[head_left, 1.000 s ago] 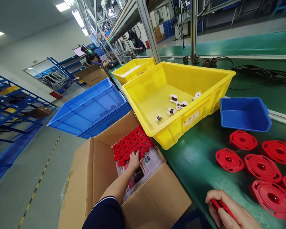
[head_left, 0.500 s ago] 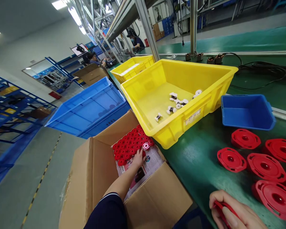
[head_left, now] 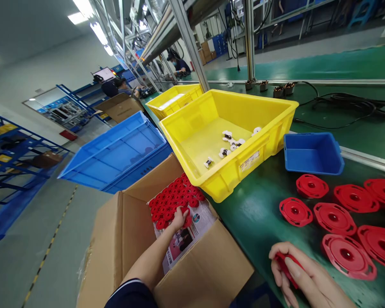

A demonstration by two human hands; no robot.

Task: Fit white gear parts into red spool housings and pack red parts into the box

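My left hand (head_left: pixel 179 219) reaches down into an open cardboard box (head_left: pixel 208 265). Its fingers are closed on a red flanged plastic part (head_left: pixel 188 219), just in front of packed rows of similar red parts (head_left: pixel 168 197). Printed newspaper (head_left: pixel 197 229) lies beneath that hand. At the lower right, my right hand (head_left: pixel 303 271) grips another red flanged part (head_left: pixel 288 268) over the green table, fingers wrapped round it. Several red flanged parts (head_left: pixel 333 218) with central holes sit on the table beside my right hand.
A yellow bin (head_left: pixel 211 192) holding several white-and-black spools (head_left: pixel 233 144) stands behind the box. Nearby are a small blue tray (head_left: pixel 312 167), a large blue crate (head_left: pixel 115 149), a second yellow bin (head_left: pixel 160 107) and black cables (head_left: pixel 353 102). Two people sit farther back.
My left hand has drawn slightly back from the rows with a red flanged part in its fingers. The view has shifted; my right hand keeps its red part.
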